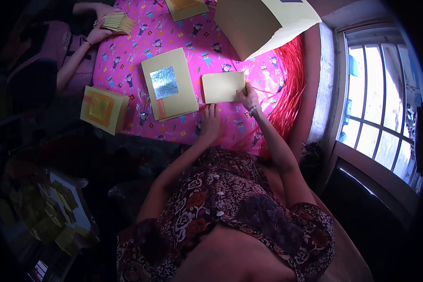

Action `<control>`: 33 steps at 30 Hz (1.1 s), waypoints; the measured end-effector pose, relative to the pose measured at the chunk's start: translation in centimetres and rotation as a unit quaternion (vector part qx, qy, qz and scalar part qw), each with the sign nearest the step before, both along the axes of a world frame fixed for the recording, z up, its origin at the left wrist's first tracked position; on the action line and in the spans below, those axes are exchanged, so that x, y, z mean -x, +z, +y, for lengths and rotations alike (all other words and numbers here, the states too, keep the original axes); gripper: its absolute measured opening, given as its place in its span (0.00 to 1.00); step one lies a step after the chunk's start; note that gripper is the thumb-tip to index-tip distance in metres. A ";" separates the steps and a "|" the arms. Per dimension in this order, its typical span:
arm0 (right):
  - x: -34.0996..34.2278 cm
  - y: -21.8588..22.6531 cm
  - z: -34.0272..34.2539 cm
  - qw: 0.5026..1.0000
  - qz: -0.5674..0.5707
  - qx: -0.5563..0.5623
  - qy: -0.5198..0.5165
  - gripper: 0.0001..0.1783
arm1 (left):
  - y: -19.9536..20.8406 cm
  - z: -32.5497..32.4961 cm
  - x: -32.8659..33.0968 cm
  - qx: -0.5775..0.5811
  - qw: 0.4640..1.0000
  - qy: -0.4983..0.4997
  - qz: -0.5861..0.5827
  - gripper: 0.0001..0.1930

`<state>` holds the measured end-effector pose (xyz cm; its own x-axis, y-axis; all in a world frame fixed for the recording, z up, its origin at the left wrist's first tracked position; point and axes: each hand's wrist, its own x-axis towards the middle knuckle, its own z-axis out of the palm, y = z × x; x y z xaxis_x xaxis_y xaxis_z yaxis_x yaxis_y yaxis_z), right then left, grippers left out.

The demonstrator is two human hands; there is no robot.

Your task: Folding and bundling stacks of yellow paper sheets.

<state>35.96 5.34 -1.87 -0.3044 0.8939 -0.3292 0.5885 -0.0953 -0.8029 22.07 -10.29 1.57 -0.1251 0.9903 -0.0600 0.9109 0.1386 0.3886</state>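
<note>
My right hand (pixel 248 97) pinches the lower right corner of a pale yellow paper rectangle (pixel 222 87), which lies flat or nearly flat. My left hand (pixel 211 121) rests on the pink printed tablecloth (pixel 211 56), fingers stretched out, just below that rectangle's lower left corner. Left of the rectangle lies a stack of larger pale yellow paper pieces (pixel 185 89), with a shiny silver square (pixel 164 82) on top and an orange strip beneath the square. Red raffia-like strands (pixel 289 80) spread along the table's right side.
A large pale yellow carton (pixel 249 28) stands at the back right. A yellow block with an orange-framed square (pixel 101 109) sits at the near left edge. Another person's hands (pixel 98 33) hold a folded yellow paper bundle (pixel 115 23). A barred window (pixel 380 103) is at right.
</note>
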 end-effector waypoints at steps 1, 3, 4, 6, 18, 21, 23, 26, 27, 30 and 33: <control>0.4 1.2 0.1 0.999 -0.031 -0.006 0.006 0.20 | 0.3 -0.1 0.2 0.000 1.000 0.000 0.001 0.34; 0.7 0.6 0.0 0.999 -0.031 -0.018 -0.001 0.19 | 0.8 0.0 0.3 0.015 1.000 -0.008 -0.021 0.37; 0.6 0.4 0.1 0.999 -0.032 -0.030 -0.008 0.19 | 1.1 0.2 0.2 0.013 1.000 -0.012 -0.022 0.37; 0.4 0.7 0.2 0.997 -0.070 -0.027 -0.004 0.19 | 1.9 0.7 0.2 0.025 0.998 -0.012 -0.057 0.33; 1.8 2.7 -0.5 0.972 -0.191 -0.139 -0.014 0.29 | 0.4 3.7 1.0 -0.007 0.992 -0.054 0.115 0.16; 1.2 2.6 0.0 0.986 -0.154 -0.061 -0.034 0.29 | 0.7 4.2 0.6 -0.019 0.991 -0.050 0.122 0.14; 1.0 3.4 0.0 0.981 -0.166 -0.098 -0.016 0.29 | 1.0 4.5 0.8 0.000 0.995 -0.043 0.090 0.15; 1.0 4.0 0.2 0.966 -0.138 -0.215 -0.037 0.30 | 1.8 4.5 1.5 0.027 0.997 -0.036 0.061 0.18; 1.3 5.2 0.2 0.955 -0.136 -0.261 -0.029 0.28 | 3.2 4.4 1.9 0.007 0.998 -0.053 0.018 0.20; 3.7 10.4 -0.3 0.945 -0.033 -0.325 0.008 0.17 | 6.7 3.1 3.6 -0.046 0.995 -0.065 -0.067 0.21; 6.2 12.7 -1.4 0.942 0.024 -0.306 0.138 0.13 | 9.3 0.7 6.3 -0.079 0.980 -0.013 -0.183 0.14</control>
<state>29.74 3.91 10.83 -0.5549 0.7961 0.2417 0.4846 0.5454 -0.6839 15.78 -9.59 10.84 -0.0991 0.9934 0.0577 0.7092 0.0298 0.7044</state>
